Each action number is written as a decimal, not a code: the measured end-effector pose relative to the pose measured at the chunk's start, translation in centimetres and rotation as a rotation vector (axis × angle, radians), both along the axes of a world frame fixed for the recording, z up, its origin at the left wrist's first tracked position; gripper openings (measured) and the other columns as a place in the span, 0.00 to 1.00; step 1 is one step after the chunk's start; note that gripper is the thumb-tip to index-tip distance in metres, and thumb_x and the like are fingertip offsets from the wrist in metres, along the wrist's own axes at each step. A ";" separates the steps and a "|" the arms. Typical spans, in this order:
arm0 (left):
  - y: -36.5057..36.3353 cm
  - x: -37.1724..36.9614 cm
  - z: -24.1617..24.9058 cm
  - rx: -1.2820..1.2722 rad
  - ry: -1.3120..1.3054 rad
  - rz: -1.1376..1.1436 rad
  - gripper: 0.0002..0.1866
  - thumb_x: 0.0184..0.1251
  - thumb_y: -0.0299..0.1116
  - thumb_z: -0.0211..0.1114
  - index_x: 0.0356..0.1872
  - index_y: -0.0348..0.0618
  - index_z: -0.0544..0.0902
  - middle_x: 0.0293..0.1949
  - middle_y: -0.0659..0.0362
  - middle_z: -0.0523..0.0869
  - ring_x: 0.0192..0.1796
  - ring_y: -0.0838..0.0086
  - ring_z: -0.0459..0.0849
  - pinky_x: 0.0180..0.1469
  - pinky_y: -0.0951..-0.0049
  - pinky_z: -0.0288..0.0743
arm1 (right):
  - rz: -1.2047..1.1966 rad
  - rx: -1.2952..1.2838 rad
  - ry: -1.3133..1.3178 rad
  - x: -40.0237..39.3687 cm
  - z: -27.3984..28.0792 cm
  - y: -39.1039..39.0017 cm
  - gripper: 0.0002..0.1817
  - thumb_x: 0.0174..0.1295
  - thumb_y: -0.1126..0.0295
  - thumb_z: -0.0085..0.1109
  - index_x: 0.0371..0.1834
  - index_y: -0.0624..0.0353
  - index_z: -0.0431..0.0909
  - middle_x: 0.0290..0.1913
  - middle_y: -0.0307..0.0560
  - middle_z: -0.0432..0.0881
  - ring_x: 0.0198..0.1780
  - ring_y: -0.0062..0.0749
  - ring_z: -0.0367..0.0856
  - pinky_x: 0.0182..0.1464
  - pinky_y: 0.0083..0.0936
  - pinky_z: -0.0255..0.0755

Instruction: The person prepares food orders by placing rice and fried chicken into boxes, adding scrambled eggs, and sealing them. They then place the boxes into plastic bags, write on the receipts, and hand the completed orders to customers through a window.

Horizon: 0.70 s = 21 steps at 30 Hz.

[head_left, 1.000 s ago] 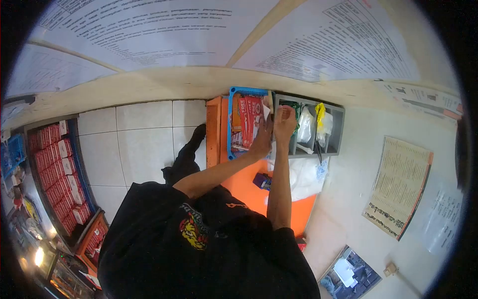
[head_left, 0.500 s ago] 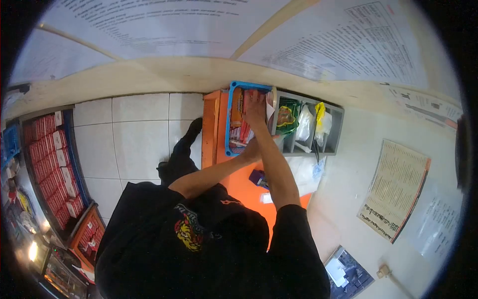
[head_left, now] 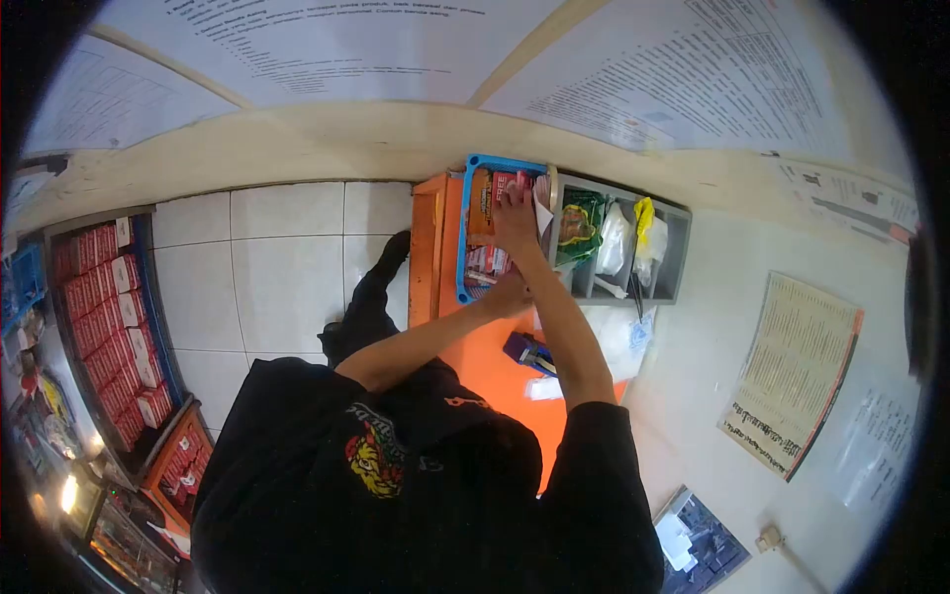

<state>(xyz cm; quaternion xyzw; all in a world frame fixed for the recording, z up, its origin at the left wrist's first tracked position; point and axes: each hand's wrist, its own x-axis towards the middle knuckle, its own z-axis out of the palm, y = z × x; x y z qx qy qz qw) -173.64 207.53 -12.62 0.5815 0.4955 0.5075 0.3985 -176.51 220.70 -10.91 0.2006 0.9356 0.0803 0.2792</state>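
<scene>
A blue plastic basket (head_left: 462, 233) stands on the orange table (head_left: 475, 366), filled with red and brown packets. My right hand (head_left: 515, 226) reaches into it from above, fingers bent over a red packet (head_left: 502, 182) with white lettering, seemingly gripping it. Beside that lies a brown-orange packet (head_left: 479, 203). Lower in the basket are more red-and-white packets (head_left: 485, 259). My left hand (head_left: 508, 295) is at the basket's near edge, under my right forearm. Its fingers are mostly hidden, so their hold cannot be made out.
Right of the basket, a grey divided tray (head_left: 676, 257) holds a green package (head_left: 579, 226), white plastic bags (head_left: 613, 240) and a yellow one (head_left: 644, 216). A dark blue object (head_left: 522, 348) lies on the table. Walls with posted papers border the table. Shelves of red packs (head_left: 104, 317) stand left.
My right hand's fingers have shifted slightly, and more of the red packet's lettered face shows. My left hand has drawn its extended finger back behind the right forearm. The view has tilted a little.
</scene>
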 end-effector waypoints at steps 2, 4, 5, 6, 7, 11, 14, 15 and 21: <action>0.2 0.8 -1.7 0.025 0.060 0.026 0.26 0.68 0.42 0.56 0.66 0.49 0.73 0.66 0.40 0.69 0.70 0.41 0.61 0.72 0.45 0.53 | -0.022 0.028 -0.037 0.1 -0.2 0.1 0.45 0.43 0.33 0.66 0.53 0.63 0.75 0.62 0.53 0.69 0.69 0.47 0.61 0.71 0.53 0.47; 0.5 1.0 -1.7 0.003 0.003 0.074 0.26 0.67 0.41 0.57 0.66 0.49 0.73 0.66 0.40 0.69 0.71 0.41 0.59 0.73 0.45 0.52 | -0.030 0.101 0.237 0.5 -0.1 0.2 0.52 0.38 0.30 0.68 0.56 0.64 0.71 0.60 0.51 0.70 0.66 0.48 0.63 0.70 0.54 0.48; 0.4 0.9 -1.3 0.001 0.001 0.083 0.26 0.67 0.41 0.57 0.66 0.49 0.73 0.66 0.40 0.69 0.71 0.41 0.59 0.73 0.45 0.52 | -0.022 0.098 0.236 0.4 0.1 0.0 0.52 0.38 0.30 0.68 0.56 0.64 0.71 0.60 0.51 0.70 0.66 0.48 0.63 0.70 0.54 0.48; 0.2 0.7 -1.0 -0.002 0.012 0.058 0.26 0.67 0.41 0.58 0.65 0.48 0.73 0.66 0.40 0.69 0.71 0.40 0.59 0.73 0.45 0.51 | -0.063 0.094 0.167 0.2 0.3 -0.2 0.54 0.36 0.31 0.70 0.58 0.65 0.69 0.61 0.52 0.70 0.67 0.49 0.62 0.70 0.54 0.48; 0.0 0.4 -0.5 -0.005 0.025 0.032 0.26 0.66 0.40 0.58 0.65 0.46 0.74 0.66 0.39 0.69 0.71 0.40 0.59 0.73 0.46 0.51 | -0.103 0.092 0.100 0.0 0.6 -0.5 0.55 0.35 0.32 0.71 0.59 0.65 0.67 0.61 0.53 0.69 0.68 0.50 0.61 0.70 0.54 0.48; -0.2 -0.1 0.2 -0.074 -0.098 0.020 0.24 0.66 0.39 0.58 0.63 0.44 0.74 0.64 0.40 0.70 0.69 0.41 0.62 0.72 0.48 0.55 | -0.174 0.075 0.114 0.0 -0.5 -1.1 0.46 0.46 0.41 0.70 0.61 0.64 0.66 0.63 0.58 0.68 0.70 0.53 0.59 0.72 0.52 0.48; -0.1 0.3 0.1 0.016 -0.067 0.101 0.22 0.66 0.37 0.59 0.61 0.43 0.76 0.62 0.40 0.72 0.67 0.42 0.66 0.68 0.50 0.62 | -0.023 0.311 0.338 1.7 -3.8 -0.2 0.37 0.54 0.55 0.66 0.63 0.63 0.64 0.63 0.63 0.67 0.73 0.56 0.57 0.74 0.51 0.47; -0.1 0.2 0.6 -0.012 -0.047 0.092 0.22 0.65 0.36 0.59 0.59 0.43 0.76 0.61 0.40 0.73 0.66 0.43 0.68 0.65 0.51 0.66 | -0.052 0.268 0.366 1.6 -1.7 -0.4 0.33 0.55 0.60 0.64 0.63 0.62 0.65 0.63 0.63 0.67 0.72 0.57 0.58 0.74 0.51 0.48; -0.2 1.4 2.0 -0.107 -0.032 0.185 0.22 0.59 0.28 0.60 0.58 0.42 0.78 0.69 0.34 0.60 0.72 0.42 0.59 0.61 0.52 0.73 | -0.101 0.280 0.312 1.3 4.5 0.6 0.24 0.48 0.62 0.71 0.49 0.60 0.79 0.62 0.56 0.69 0.66 0.52 0.63 0.64 0.46 0.58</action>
